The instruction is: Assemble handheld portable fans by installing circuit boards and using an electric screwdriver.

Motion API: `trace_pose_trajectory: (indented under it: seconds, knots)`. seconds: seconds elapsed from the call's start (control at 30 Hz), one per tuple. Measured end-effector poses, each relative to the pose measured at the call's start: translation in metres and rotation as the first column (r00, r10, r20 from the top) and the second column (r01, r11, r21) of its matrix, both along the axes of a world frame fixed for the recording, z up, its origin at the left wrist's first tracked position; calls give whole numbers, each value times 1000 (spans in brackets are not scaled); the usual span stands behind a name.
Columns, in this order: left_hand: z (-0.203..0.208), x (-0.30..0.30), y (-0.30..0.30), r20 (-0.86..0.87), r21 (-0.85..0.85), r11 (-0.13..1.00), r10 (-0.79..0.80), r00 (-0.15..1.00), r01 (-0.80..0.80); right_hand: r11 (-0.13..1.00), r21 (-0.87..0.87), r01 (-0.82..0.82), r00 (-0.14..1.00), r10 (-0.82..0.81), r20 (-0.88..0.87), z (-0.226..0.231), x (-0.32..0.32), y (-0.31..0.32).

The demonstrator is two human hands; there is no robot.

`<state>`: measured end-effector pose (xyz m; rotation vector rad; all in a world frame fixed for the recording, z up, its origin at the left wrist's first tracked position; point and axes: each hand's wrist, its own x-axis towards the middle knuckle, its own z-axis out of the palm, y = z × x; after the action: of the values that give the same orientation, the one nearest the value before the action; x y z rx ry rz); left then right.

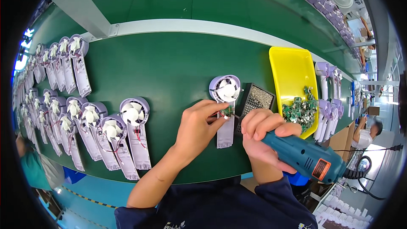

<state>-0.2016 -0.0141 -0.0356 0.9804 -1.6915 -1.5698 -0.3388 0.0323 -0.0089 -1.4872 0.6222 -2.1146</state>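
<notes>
In front of me lies a lilac handheld-fan housing (225,135), its white blades toward the far side. My left hand (196,123) is closed over the middle of this housing, thumb and fingers pinching a small green circuit board (229,111). A teal electric screwdriver (303,154) is gripped in my right hand (267,138). Its bit points left at the circuit board; whether it touches a screw is too small to tell. Beyond my right hand sits a black screw tray (247,101) full of small screws.
A yellow tray (292,65) with several green circuit boards stands to the right. Rows of open fan housings (135,129) cover the left of the green table (169,68). More lilac fans (324,114) lie at far right. The screwdriver's coiled cord (356,171) trails right, and a co-worker (363,133) sits beyond.
</notes>
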Motion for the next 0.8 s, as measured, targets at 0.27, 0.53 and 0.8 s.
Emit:
trace_pose_trajectory:
  seconds: [0.27,0.53,0.8]
  knots:
    - [-3,0,0,-20,6,1000,8,1000,-8,1000,0,-21,999,21,-45,0,0,0]
    - [0,0,-2,12,18,1000,-16,1000,16,998,41,-43,999,44,-15,3,-3,2]
    - [0,-1,-2,-7,7,1000,-15,1000,15,998,52,-25,999,27,-37,4,1,2]
